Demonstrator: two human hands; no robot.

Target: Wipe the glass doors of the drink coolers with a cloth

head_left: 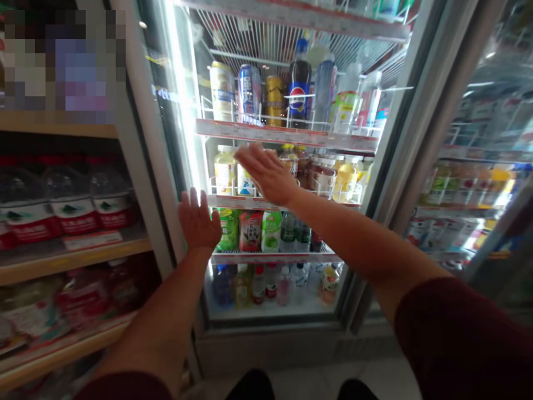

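Both my arms reach out before a lit drinks fridge [266, 258] with several shelves. My left hand [199, 222] is raised flat near the fridge's left edge, its fingers stretched and nothing in it. Higher up, my right hand [268, 173] is also flat and bare, fingers extended to the left, in front of the shelf of juice bottles [346, 176]. Whether either hand touches glass, I cannot tell. On the shelf above stand a cola bottle [300, 83], a gold can [275, 100] and a blue can [249, 93]. Green cartons [271, 230] sit lower down.
To the left, a wooden shelf [75, 258] carries large red-labelled water bottles [69, 194]. A second fridge [462, 183] full of drinks stands at the right, blurred. Small bottles [258, 284] line the fridge bottom. My dark shoes [252, 386] show on the tiled floor [308, 383].
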